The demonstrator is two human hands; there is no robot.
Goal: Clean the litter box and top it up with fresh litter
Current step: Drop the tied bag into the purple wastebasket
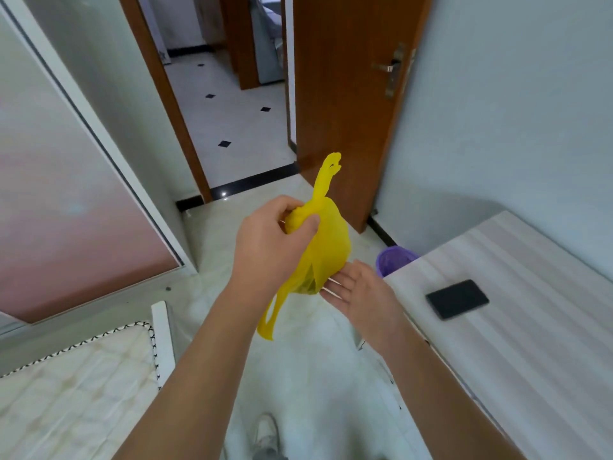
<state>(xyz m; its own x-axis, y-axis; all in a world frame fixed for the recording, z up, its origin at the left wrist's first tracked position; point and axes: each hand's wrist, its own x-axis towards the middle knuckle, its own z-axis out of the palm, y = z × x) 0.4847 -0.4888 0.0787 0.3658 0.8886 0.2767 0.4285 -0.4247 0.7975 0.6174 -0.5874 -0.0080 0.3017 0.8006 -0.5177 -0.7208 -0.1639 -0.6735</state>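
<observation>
A yellow plastic bag [326, 247] hangs in mid-air in front of me, bulging with a dark lump at its bottom. My left hand [272, 240] grips the bag's gathered neck, with one handle sticking up and another dangling below. My right hand [361, 293] is open, its straight fingers touching the underside of the bag. No litter box is in view.
A purple-lined bin [394, 258] stands on the floor by the wall, beside a striped table [530, 327] with a black phone [457, 298] on it. A mattress [76, 386] lies at lower left. An open brown door [351, 104] leads to a tiled hallway.
</observation>
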